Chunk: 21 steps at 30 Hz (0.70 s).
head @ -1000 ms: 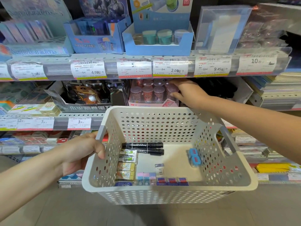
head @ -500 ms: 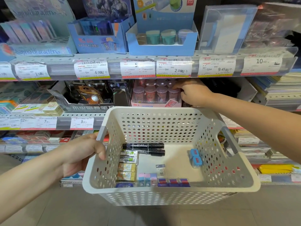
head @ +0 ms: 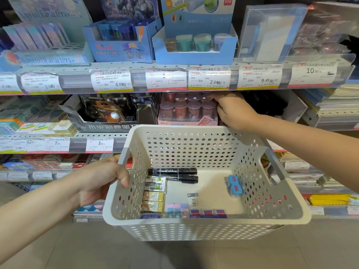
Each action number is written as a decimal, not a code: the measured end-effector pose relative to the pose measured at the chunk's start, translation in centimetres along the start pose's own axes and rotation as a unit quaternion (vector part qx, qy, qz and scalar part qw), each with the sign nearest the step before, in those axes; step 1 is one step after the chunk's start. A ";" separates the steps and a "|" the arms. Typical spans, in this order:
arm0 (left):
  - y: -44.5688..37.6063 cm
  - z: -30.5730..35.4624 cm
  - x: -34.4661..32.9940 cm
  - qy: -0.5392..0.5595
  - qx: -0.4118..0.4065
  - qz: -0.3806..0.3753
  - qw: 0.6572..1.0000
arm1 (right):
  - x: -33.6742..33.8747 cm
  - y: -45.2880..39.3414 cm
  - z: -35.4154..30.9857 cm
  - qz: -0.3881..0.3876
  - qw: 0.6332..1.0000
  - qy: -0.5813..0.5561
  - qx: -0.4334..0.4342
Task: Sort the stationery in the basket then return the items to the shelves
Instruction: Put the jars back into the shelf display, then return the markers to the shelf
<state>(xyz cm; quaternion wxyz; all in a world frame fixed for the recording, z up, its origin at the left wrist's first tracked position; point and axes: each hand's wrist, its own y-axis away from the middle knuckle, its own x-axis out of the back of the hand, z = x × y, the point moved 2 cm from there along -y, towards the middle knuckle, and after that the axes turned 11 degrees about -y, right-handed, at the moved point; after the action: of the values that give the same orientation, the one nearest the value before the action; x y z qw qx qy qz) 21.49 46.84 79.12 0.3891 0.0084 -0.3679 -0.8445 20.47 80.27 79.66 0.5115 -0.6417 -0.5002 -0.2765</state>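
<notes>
The pink-lidded tubs (head: pixel 187 107) stand upright in rows in a pink tray (head: pixel 186 121) on the middle shelf (head: pixel 101 135), directly behind and above the basket (head: pixel 206 228). The right hand (head: pixel 234 110) is pressed against the tray's right end, fingers curled at the rear right tub; whether one is gripped cannot be told. The left hand (head: pixel 101 181) is closed on the basket's left handle, well apart from the tray. Markers (head: pixel 172 174), erasers (head: pixel 153 199) and other small items are left inside.
</notes>
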 end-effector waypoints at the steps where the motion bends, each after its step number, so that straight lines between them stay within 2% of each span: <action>1: 0.0 0.0 0.0 -0.002 -0.001 0.001 1.000 | 0.2 0.4 -0.5 0.028 0.999 -0.022 0.000; 4: 0.0 0.0 -0.1 -0.006 -0.004 -0.001 1.000 | 0.6 2.4 -3.5 0.071 0.989 -0.107 0.070; 6: 0.0 0.0 -0.3 -0.009 -0.006 -0.004 1.000 | 0.3 4.2 -6.0 0.024 0.983 -0.119 0.141; 8: 0.0 0.0 -0.4 -0.013 -0.007 -0.007 1.000 | -1.2 5.5 -8.0 -0.094 0.978 -0.066 0.176; 11: -0.2 -0.1 -0.7 -0.017 -0.006 -0.007 1.000 | -4.4 6.3 -9.6 -0.287 0.947 0.026 0.139; 13: -0.2 -0.1 -1.0 -0.022 -0.004 -0.004 1.000 | -6.7 6.7 -9.9 -0.370 0.918 0.094 0.110; 16: 0.0 -0.2 -1.3 -0.030 0.000 0.003 1.000 | -9.7 7.2 -9.6 -0.405 0.895 0.163 0.093; 21: 0.0 -0.3 -1.5 -0.028 0.004 0.006 1.000 | -12.4 7.5 -9.3 -0.396 0.878 0.246 0.110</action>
<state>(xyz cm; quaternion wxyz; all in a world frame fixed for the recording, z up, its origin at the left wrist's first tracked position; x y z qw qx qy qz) 22.59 47.61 78.47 0.3839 -0.0163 -0.3823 -0.8403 24.53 67.27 69.07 0.5330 -0.2404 -0.5979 -0.5483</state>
